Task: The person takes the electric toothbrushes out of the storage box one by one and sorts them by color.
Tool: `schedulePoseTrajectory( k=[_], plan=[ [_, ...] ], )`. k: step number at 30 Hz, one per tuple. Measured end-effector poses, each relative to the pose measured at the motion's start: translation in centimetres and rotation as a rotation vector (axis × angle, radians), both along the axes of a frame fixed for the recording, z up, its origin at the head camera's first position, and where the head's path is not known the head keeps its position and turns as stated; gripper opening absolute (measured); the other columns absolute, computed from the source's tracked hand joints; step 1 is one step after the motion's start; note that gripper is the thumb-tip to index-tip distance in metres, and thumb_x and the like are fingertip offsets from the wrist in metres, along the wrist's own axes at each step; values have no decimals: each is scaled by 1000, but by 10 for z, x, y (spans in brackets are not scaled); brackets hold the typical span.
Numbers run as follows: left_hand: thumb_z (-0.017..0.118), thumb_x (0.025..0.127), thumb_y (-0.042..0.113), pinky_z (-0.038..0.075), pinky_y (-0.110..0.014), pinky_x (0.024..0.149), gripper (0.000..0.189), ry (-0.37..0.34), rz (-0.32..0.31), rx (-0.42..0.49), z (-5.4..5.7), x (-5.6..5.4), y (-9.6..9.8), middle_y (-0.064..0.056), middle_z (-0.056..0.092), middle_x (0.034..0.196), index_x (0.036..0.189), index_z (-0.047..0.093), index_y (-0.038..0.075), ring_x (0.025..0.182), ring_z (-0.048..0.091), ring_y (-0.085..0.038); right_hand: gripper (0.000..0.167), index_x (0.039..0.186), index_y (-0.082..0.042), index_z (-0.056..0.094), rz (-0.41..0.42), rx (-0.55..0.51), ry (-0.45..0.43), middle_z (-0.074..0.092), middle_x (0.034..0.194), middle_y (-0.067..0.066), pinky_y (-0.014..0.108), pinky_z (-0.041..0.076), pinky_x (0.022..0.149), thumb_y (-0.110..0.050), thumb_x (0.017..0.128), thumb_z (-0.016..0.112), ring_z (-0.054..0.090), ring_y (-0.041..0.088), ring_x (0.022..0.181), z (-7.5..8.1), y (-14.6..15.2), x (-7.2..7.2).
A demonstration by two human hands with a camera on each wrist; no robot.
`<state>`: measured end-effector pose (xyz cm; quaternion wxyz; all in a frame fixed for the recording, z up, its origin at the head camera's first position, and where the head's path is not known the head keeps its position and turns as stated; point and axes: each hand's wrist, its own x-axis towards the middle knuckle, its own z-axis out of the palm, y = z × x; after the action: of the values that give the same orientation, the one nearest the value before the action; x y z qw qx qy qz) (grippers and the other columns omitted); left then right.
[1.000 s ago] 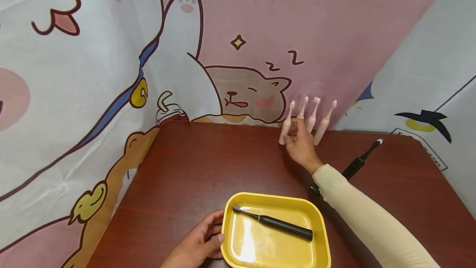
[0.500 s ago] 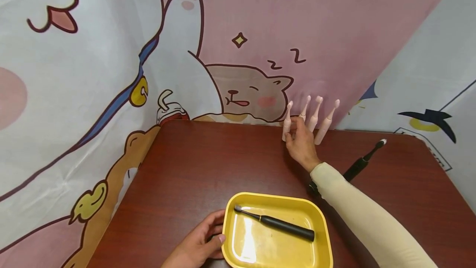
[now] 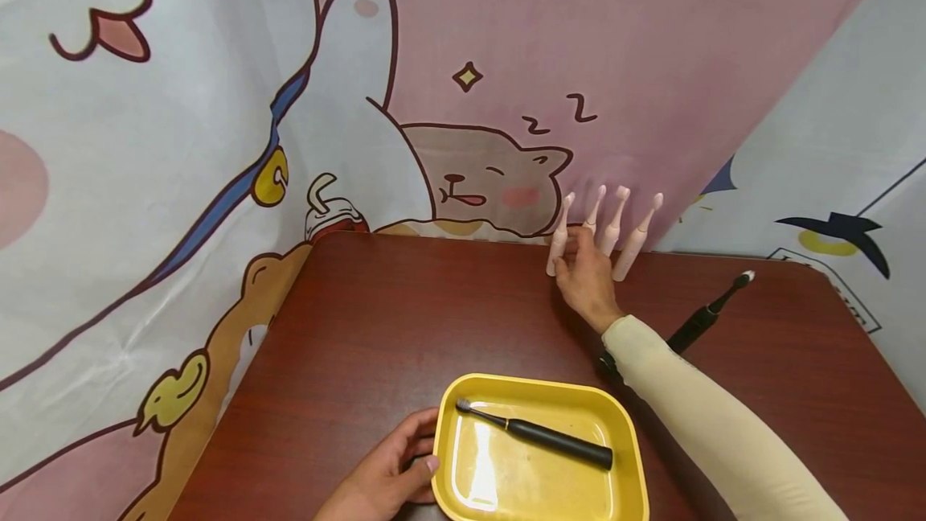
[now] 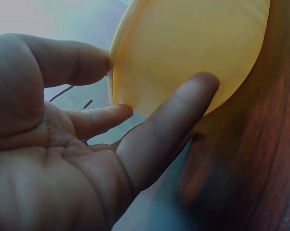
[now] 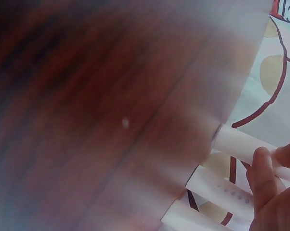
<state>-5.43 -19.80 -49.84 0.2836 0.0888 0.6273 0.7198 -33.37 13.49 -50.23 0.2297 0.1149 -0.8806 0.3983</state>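
At the back of the table, my right hand [image 3: 587, 280] pinches the leftmost pink electric toothbrush [image 3: 559, 244] by its handle, between thumb and fingers. That brush stands nearly upright, leaning slightly right. In the right wrist view the thumb and a fingertip meet on its pale handle [image 5: 239, 143]. Several matching pink toothbrushes [image 3: 632, 246] stand close by, partly behind the hand. My left hand [image 3: 387, 465] touches the left wall of a yellow tray [image 3: 531, 386] from outside, fingers extended. A black electric toothbrush [image 3: 557, 439] lies slanted inside the tray.
Another black electric toothbrush [image 3: 698, 326] is on the table's right side, partly hidden by my right sleeve [image 3: 712, 416]. Cartoon-printed cloth [image 3: 492, 38] rises behind the dark red wooden table [image 3: 405, 304] and along its left side.
The leftmost pink toothbrush has shifted slightly in my right hand, its head swaying left and then back right. My left hand and the tray keep their places.
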Motion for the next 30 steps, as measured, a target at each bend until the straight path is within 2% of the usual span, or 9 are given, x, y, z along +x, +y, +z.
schedulePoseTrajectory(
  k=[5,13,17,22,27,30],
  plan=[
    [55,112,18,63,-38,91,60,-7,-1,3,0,0,0,-31,42,158,164,28,6,138,54,-38,47,135,-2,52,-6,-8,-10,73,120,21,53,60,92,3,93,72,75,40,106,-1,-2,0],
    [56,112,18,63,-39,91,60,-10,-2,7,-1,0,-1,-30,43,157,164,29,6,137,54,-38,42,131,3,53,2,6,20,73,112,23,54,59,92,2,93,72,73,43,103,1,-5,0],
    [55,112,18,63,-39,91,60,-11,0,4,0,0,0,-30,43,157,164,29,6,137,55,-37,45,133,5,52,0,25,22,71,110,25,54,57,90,2,92,72,72,43,101,1,-5,0],
    [55,111,17,63,-39,91,61,-8,6,0,0,0,1,-31,42,157,164,28,5,137,54,-38,49,136,6,53,1,84,39,65,105,23,53,51,90,1,90,70,63,40,100,1,-5,1],
    [56,111,17,63,-39,91,61,-14,11,-1,0,0,1,-30,42,157,164,29,5,137,54,-37,40,124,6,58,-19,118,66,58,102,21,52,47,88,1,86,70,56,40,99,-2,-5,4],
    [56,111,18,63,-39,91,61,-22,14,-6,1,0,1,-30,43,157,164,29,5,136,55,-36,36,120,6,59,-26,109,64,58,101,21,52,48,86,0,86,70,56,40,98,-2,-5,5]
  ],
)
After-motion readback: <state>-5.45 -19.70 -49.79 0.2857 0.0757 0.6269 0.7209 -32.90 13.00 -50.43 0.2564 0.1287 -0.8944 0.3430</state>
